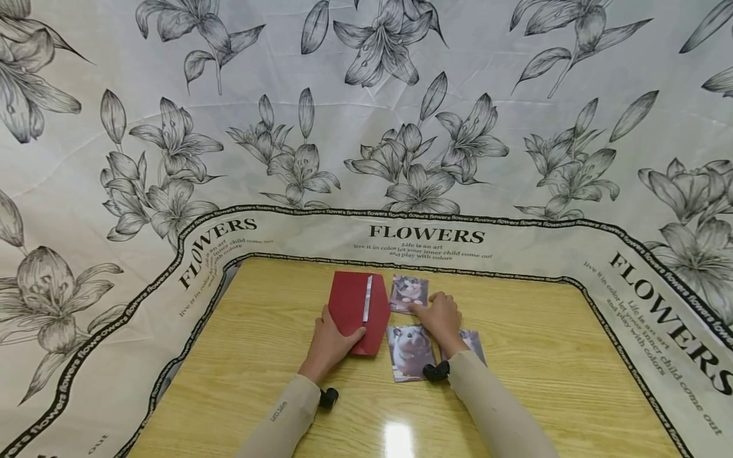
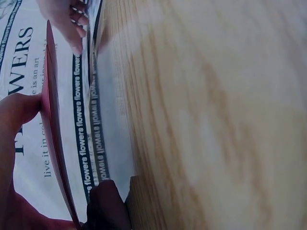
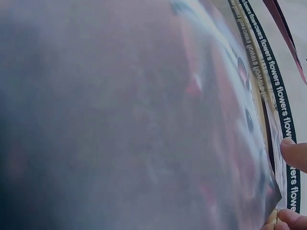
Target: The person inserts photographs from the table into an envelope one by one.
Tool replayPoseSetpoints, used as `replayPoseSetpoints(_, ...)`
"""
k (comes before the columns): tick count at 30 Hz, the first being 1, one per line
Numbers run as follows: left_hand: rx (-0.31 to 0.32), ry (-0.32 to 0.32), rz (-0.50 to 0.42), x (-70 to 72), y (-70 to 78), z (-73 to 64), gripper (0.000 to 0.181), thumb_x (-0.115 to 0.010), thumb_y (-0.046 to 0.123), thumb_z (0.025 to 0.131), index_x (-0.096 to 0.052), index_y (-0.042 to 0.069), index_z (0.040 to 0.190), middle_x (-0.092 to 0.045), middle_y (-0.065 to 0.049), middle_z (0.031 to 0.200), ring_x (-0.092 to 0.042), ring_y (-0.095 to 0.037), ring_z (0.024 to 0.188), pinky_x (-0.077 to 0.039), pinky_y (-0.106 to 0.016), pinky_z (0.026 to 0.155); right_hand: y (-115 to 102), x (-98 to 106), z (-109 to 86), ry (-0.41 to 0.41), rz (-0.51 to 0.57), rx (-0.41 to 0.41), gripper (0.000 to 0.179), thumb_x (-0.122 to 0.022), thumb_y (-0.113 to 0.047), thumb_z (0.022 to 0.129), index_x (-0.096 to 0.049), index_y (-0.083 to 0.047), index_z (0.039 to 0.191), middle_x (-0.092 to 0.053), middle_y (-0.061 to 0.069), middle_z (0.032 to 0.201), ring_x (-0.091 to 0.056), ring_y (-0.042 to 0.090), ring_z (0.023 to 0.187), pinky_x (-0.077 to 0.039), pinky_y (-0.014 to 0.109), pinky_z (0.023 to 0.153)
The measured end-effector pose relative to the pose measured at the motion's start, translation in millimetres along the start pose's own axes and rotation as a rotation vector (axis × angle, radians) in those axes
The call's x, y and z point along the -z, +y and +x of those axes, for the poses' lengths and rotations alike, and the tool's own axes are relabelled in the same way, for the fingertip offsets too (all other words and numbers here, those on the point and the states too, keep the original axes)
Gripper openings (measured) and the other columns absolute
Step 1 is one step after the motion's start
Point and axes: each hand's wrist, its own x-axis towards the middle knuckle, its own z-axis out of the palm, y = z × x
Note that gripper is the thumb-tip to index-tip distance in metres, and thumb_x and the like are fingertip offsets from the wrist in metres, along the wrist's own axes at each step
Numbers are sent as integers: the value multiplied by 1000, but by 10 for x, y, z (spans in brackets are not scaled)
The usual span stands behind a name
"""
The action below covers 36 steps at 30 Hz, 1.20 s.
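My left hand grips a red envelope, the thumb on top and the other fingers under it. A narrow pale strip runs along the envelope's face. In the left wrist view the envelope appears edge-on, raised off the table between thumb and fingers. My right hand pinches the lower right edge of an animal photo card just right of the envelope. Below it lie a hamster photo card and another card, partly hidden by the right hand and wrist.
A wooden table carries everything. White cloth with flower drawings surrounds its back and sides. Black wrist devices are worn on both arms. A photo surface fills most of the right wrist view, blurred.
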Motion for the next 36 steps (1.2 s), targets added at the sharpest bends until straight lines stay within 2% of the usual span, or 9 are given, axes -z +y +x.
replayPoseSetpoints(8, -2, 3, 8, -8, 7, 3, 114, -87, 52, 87, -23, -5, 163, -51, -27, 128, -62, -37, 109, -57, -55, 94, -19, -82, 48, 7, -37, -33, 77, -82, -61, 86, -59, 2, 122, -57, 25, 121, -54, 43, 112, -40, 61, 102)
replayPoseSetpoints(20, 6, -4, 21, 1, 5, -6, 117, -86, 53, 87, -21, -6, 164, -51, -28, 131, -62, -38, 111, -57, -55, 95, -64, -106, 27, 6, -83, -35, 77, -81, -62, 88, -60, 4, 122, -55, 27, 122, -53, 46, 113, -40, 64, 100)
replayPoseSetpoints(29, -7, 0, 25, -3, -6, -3, 117, -86, 54, 87, -21, -7, 164, -51, -29, 131, -61, -38, 111, -56, -55, 95, -83, -107, -7, 45, -19, -23, 72, -87, -54, 87, -59, 4, 121, -56, 26, 120, -53, 45, 111, -39, 63, 101)
replayPoseSetpoints(36, -6, 2, 18, -6, 1, -9, 117, -86, 53, 87, -21, -6, 164, -52, -28, 129, -62, -38, 110, -57, -55, 95, -110, -145, -10, 64, 48, -10, 70, -88, -46, 87, -54, 1, 126, -58, 25, 122, -55, 45, 114, -37, 62, 102)
